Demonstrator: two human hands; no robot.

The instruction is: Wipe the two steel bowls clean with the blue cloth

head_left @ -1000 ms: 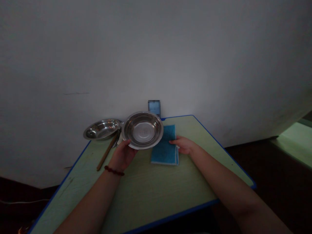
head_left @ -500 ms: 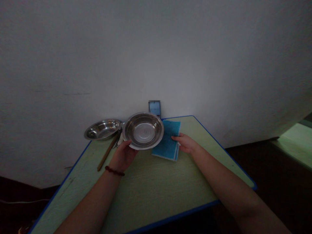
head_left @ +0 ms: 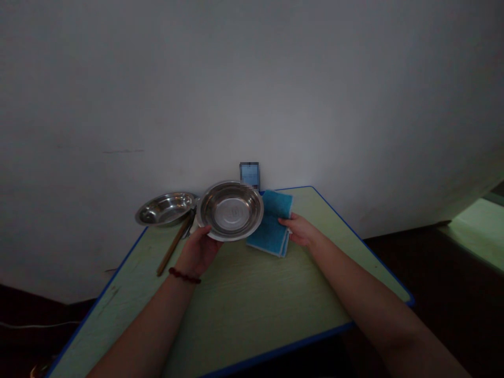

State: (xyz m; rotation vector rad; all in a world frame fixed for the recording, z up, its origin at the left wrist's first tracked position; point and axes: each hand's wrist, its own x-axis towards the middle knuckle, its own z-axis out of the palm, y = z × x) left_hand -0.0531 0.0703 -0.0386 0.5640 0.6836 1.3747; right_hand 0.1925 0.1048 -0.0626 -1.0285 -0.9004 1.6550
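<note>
My left hand (head_left: 201, 249) grips the near left rim of a round stainless steel basin (head_left: 232, 212), thumb on the inside edge and fingers underneath. The basin is held tilted toward me above the table, and nothing shows inside it. A folded blue cloth (head_left: 270, 231) with pale edges is pinched in my right hand (head_left: 301, 230), thumb on the front face and fingers behind. The cloth is just right of the basin, its left part hidden behind the rim.
A second steel basin (head_left: 167, 209) rests at the table's back left. Beside it lies a wooden-handled tool (head_left: 173, 247), its head partly hidden. A small screened device (head_left: 250, 174) leans on the wall (head_left: 252, 89) behind. The green table (head_left: 260, 304) has a blue edge.
The cloth has shifted and tilted slightly in my right hand, its upper edge now a little higher. The basin in my left hand has barely moved.
</note>
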